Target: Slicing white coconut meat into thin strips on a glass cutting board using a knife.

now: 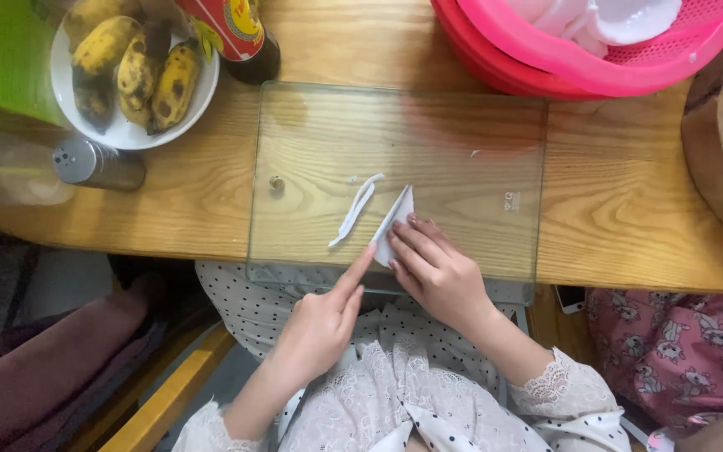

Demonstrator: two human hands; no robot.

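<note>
Polka-dotted sleeves with lace cuffs [546,387] are seen nearest the lens, and from them two hands are stretched up over the table edge. On the left hand [321,322] the index finger is extended and pointed up and to the right, its tip laid at the lower end of the white piece [394,221]; the other fingers are curled in, nothing is gripped. The right hand [438,269] is laid flat, fingers pressed together, fingertips held down on that same white piece.

That piece is found on the glass board [462,151], near its front edge and left of centre. Its long axis is run diagonally, the pointed end aimed up and to the right, away from the body. Just beside it, to the left, a thin white strip [356,209] is laid along much the same slant, apart from both hands. Further back a pink basket [596,59] and a bowl of spotted bananas [131,75] are set on the wooden table [629,209].
</note>
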